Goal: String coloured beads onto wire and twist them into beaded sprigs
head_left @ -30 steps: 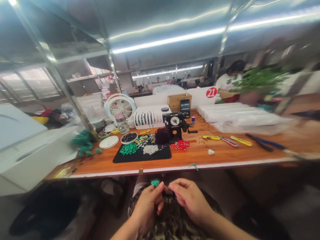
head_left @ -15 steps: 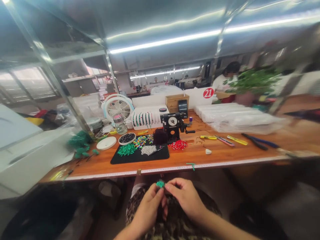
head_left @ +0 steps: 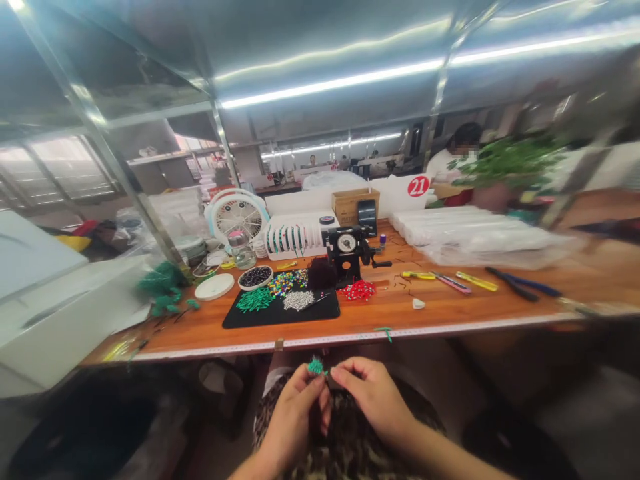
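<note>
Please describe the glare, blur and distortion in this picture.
Head view, top: the strip light glares white; head view, sides: the plant is blurred and the white box looks stretched; head view, middle: the dial is sharper, while the green cluster in the left hand lacks fine detail.

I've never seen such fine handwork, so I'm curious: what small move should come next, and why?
Probably bring the right hand in to the green cluster: the left hand holds it, and the right hovers just beside it. Whether the right pinches anything is too small to tell.
</note>
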`<action>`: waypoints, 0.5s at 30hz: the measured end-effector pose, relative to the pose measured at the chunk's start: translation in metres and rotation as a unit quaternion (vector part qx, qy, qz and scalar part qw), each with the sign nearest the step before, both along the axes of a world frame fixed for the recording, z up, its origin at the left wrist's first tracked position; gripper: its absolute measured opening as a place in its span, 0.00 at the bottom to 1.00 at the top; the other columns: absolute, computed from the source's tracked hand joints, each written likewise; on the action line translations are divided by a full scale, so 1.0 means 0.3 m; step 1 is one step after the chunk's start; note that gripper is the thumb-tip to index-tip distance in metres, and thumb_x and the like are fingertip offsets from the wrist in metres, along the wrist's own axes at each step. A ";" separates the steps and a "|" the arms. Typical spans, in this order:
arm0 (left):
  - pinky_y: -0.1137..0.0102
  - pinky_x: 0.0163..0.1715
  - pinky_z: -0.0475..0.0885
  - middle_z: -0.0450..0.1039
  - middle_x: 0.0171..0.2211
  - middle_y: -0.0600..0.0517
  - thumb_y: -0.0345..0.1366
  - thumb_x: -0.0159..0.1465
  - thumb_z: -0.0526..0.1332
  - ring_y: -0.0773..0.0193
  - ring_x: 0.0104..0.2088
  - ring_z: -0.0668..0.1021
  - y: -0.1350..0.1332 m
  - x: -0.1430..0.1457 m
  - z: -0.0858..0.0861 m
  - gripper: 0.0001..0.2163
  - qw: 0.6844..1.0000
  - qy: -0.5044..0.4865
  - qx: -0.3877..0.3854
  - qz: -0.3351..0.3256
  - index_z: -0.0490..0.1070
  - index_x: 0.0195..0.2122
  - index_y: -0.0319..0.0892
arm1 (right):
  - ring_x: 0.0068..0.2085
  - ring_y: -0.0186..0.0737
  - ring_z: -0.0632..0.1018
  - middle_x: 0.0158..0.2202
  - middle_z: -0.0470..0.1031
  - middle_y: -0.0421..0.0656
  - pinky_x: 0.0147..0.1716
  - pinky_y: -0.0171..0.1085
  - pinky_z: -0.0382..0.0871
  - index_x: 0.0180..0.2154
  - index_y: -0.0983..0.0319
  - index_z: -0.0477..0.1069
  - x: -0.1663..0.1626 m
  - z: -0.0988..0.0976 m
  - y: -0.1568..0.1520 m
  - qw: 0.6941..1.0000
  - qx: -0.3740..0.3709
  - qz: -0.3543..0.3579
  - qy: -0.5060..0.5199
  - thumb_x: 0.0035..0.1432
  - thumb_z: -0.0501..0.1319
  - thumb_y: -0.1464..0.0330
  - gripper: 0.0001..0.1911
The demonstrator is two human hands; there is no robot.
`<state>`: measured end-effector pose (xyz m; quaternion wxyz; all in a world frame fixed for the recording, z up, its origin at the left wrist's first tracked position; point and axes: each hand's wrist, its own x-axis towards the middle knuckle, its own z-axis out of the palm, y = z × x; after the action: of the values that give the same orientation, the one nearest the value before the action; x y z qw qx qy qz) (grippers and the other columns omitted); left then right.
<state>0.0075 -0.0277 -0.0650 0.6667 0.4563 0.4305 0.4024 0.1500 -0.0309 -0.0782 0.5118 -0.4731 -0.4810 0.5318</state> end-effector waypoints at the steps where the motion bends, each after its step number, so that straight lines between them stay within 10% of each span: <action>1: 0.77 0.12 0.59 0.61 0.13 0.59 0.42 0.56 0.60 0.72 0.13 0.63 -0.001 0.001 0.005 0.11 1.000 -0.013 -0.014 0.009 0.60 0.25 0.42 | 0.26 0.36 0.72 0.23 0.75 0.42 0.29 0.34 0.64 0.25 0.66 0.74 0.000 -0.004 0.001 1.000 -0.012 0.010 0.011 0.50 0.62 0.60 0.14; 15: 0.77 0.10 0.49 0.52 0.10 0.62 0.36 0.52 0.62 0.75 0.10 0.56 0.010 -0.010 0.006 0.11 0.985 -0.124 -0.116 -0.020 0.59 0.21 0.42 | 0.16 0.24 0.54 0.13 0.58 0.31 0.16 0.29 0.44 0.24 0.65 0.67 0.002 -0.028 -0.002 0.966 -0.061 0.195 0.159 0.46 0.63 0.66 0.08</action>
<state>0.0044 -0.0246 -0.0633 0.7713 0.3308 0.3792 0.3897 0.1506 -0.0315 -0.0867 0.4382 -0.3094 -0.4433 0.7182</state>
